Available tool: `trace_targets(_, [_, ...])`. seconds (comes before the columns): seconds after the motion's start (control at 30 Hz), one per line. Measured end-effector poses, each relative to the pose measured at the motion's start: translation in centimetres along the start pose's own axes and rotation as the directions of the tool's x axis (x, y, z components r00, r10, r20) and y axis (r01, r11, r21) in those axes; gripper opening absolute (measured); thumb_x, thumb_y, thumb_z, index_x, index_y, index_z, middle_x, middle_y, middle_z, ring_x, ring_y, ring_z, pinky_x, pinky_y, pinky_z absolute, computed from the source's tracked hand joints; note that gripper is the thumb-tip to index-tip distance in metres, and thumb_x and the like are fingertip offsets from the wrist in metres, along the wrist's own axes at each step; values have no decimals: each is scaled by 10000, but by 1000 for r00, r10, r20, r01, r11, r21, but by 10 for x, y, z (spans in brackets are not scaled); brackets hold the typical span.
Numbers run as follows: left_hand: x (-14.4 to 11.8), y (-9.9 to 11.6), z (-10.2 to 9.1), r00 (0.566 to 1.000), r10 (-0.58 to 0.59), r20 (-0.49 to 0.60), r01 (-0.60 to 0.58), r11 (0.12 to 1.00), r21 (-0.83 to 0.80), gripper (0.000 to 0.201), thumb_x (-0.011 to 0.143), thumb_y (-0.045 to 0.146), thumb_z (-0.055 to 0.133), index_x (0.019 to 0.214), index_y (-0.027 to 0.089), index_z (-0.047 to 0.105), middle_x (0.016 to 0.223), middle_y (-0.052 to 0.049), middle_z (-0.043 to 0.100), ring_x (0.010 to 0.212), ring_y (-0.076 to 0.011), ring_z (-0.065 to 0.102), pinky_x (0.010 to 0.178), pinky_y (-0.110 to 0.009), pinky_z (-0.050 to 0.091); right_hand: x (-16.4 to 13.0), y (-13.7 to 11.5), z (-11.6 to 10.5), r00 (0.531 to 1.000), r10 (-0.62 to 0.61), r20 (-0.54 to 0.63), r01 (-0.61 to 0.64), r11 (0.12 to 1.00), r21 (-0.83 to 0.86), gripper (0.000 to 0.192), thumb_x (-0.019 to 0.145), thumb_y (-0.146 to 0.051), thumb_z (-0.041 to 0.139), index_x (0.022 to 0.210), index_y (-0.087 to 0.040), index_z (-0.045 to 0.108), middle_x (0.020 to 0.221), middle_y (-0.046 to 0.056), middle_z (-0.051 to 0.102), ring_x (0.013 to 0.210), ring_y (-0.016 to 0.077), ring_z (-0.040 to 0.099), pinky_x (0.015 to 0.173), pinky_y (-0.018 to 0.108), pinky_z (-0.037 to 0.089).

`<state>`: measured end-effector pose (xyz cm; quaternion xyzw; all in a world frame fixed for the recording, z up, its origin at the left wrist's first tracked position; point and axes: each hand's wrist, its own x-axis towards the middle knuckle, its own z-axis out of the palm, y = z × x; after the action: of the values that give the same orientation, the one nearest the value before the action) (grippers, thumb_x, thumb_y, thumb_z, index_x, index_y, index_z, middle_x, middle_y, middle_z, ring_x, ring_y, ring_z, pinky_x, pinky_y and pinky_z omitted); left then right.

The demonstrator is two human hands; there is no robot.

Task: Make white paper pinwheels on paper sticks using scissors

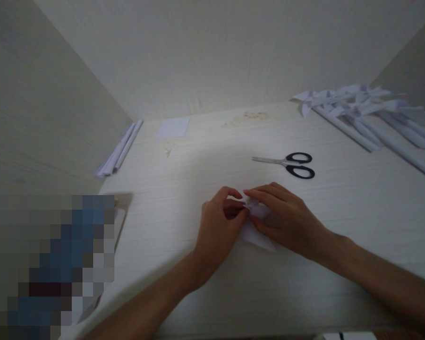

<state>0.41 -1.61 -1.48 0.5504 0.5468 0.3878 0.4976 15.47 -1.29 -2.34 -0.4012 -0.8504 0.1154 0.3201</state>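
A piece of white paper (257,236), partly folded, lies between my two hands over the middle of the table. The fingertips of my left hand (221,222) pinch its left side. My right hand (286,212) is closed on the paper's other side, thumb below and fingers above. Much of the folded part is hidden by the fingers. Beyond my right hand lie scissors (283,161) with black handles, their blades pointing left.
Rolled paper tubes (123,146) lie by the left wall, near a flat white paper square (173,127). Several paper pinwheels (354,104) on rolled paper sticks are piled at the back right. Walls (212,52) enclose the table (163,198). A blurred-out object (74,250) sits at the left.
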Motion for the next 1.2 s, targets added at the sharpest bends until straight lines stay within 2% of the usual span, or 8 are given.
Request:
trace_targets(0.23, [0, 3, -5, 995, 98, 7, -98, 983, 154, 234, 646, 127, 621, 864, 174, 553, 670, -2, 674, 609, -123, 648, 584, -197, 527, 1, -1, -3, 1000, 1, -25, -1, 1000, 7, 318, 723, -107, 510, 1039, -117, 544, 940, 114, 634, 849, 213, 557, 762, 377, 487])
trace_targets(0.4, [3, 14, -30, 970, 229, 86, -242, 946, 217, 110, 693, 167, 602, 800, 153, 577, 620, 6, 660, 535, -98, 621, 515, -166, 507, 2, -1, -6, 997, 70, -35, -69, 997, 17, 316, 698, -115, 530, 1011, -94, 571, 914, 116, 642, 825, 203, 574, 726, 343, 502])
trace_targets(0.5, [10, 18, -52, 921, 339, 194, -384, 875, 295, 75, 727, 151, 561, 788, 159, 605, 693, -2, 654, 588, -82, 604, 527, -158, 490, 3, 1, -9, 990, 134, -38, -132, 990, 50, 322, 688, -132, 560, 1007, -95, 578, 902, 102, 643, 790, 182, 583, 710, 308, 502])
trace_targets(0.67, [14, 19, -70, 747, 312, 587, -556, 777, 294, 230, 703, 110, 556, 910, 184, 623, 912, -38, 569, 742, -100, 554, 590, -199, 484, 4, 4, -14, 970, 244, -18, -240, 965, 107, 326, 689, -170, 583, 1010, -114, 585, 853, 68, 644, 705, 154, 580, 680, 287, 496])
trace_targets(0.8, [7, 17, -61, 682, 297, 669, -671, 618, 410, 295, 680, 201, 626, 974, 217, 607, 973, -50, 495, 849, -143, 501, 707, -271, 465, 4, 5, -14, 967, 255, -7, -253, 963, 99, 325, 683, -166, 582, 1004, -117, 588, 865, 68, 644, 712, 157, 579, 689, 295, 492])
trace_targets(0.97, [4, 15, -47, 603, 309, 736, -793, 333, 510, 93, 759, 174, 549, 809, 173, 627, 962, -66, 496, 861, -159, 454, 731, -292, 416, 3, 6, -14, 981, 194, -2, -194, 979, 61, 332, 682, -141, 563, 1012, -114, 579, 888, 79, 637, 760, 173, 581, 699, 305, 490])
trace_targets(1.07, [2, 15, -43, 605, 301, 738, -797, 239, 555, 78, 766, 174, 538, 750, 161, 613, 949, -68, 499, 851, -168, 437, 732, -309, 395, 3, 6, -14, 988, 156, -5, -156, 987, 42, 332, 690, -136, 555, 1021, -121, 569, 907, 82, 637, 786, 180, 581, 703, 311, 492])
trace_targets(1.2, [0, 16, -42, 628, 259, 734, -778, 208, 592, 101, 775, 147, 501, 756, 146, 600, 935, -76, 493, 832, -172, 428, 734, -318, 384, 3, 7, -14, 989, 145, 1, -145, 989, 34, 334, 702, -140, 555, 1036, -147, 559, 918, 76, 637, 796, 182, 586, 704, 316, 496])
